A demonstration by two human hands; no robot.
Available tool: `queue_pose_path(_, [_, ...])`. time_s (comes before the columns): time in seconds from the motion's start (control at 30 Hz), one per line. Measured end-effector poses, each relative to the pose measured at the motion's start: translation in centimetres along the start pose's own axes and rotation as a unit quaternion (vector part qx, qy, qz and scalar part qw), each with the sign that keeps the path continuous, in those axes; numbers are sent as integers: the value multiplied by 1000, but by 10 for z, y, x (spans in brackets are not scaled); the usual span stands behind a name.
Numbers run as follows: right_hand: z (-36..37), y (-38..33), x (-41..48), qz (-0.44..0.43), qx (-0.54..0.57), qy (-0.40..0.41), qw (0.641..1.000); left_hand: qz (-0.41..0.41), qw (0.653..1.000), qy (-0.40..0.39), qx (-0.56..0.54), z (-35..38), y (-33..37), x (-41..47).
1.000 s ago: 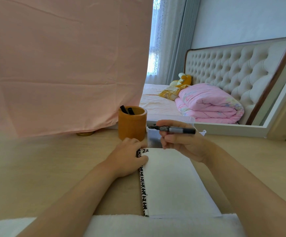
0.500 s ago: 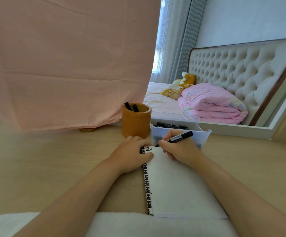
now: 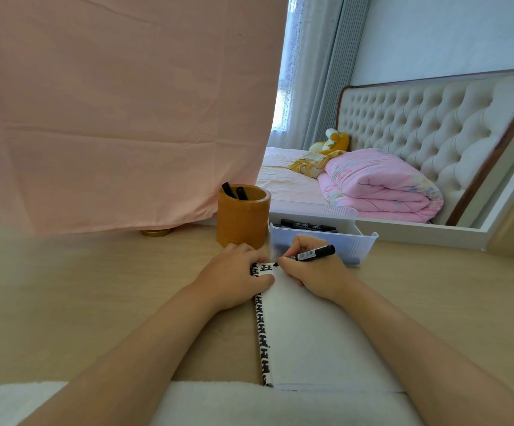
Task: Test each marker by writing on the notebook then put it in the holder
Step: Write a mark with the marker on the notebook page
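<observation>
Marker test going on at the notebook's far corner

Right hand (image 3: 317, 272) pinches the marker (image 3: 309, 255), tip on the notebook (image 3: 305, 333); left hand (image 3: 234, 276) pins the page. If that hand slips, the stroke probably smears. Holder (image 3: 243, 218) sits just beyond.

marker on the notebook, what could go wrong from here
1. The marker tip sits at the top corner of the notebook, right beside the left hand pressing the page, so a stroke might ink those fingers or run onto the table.
2. The holder stands close behind both hands; the right hand could knock it when lifting the marker over.
</observation>
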State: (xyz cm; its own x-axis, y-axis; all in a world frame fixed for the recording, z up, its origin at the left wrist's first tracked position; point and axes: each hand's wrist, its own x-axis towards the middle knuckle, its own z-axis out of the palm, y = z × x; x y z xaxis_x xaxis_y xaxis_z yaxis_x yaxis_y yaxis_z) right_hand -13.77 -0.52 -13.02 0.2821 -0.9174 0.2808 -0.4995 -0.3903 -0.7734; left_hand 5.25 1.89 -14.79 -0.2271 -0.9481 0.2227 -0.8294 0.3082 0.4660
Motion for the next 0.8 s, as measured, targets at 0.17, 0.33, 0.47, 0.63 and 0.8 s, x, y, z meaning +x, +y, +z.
queue_pose_path(0.17, [1,0,2,-12,-21,-4,1000,-1,1000,-2,1,0,1,0])
queue_pose_path(0.33, [0,1,2,-14,-16,-8,1000,-3,1000,-3,-2,0,0,0])
queue_pose_path(0.47, [1,0,3,-13,-29,-7,999,-3,1000,-3,-2,0,1,0])
queue_pose_path(0.63, [0,1,1,-20,-23,5,1000,-2,1000,-3,-2,0,1,-1])
queue_pose_path(0.8, [-1,0,0,-31,-32,-10,999,0,1000,-2,-1,1,-1,0])
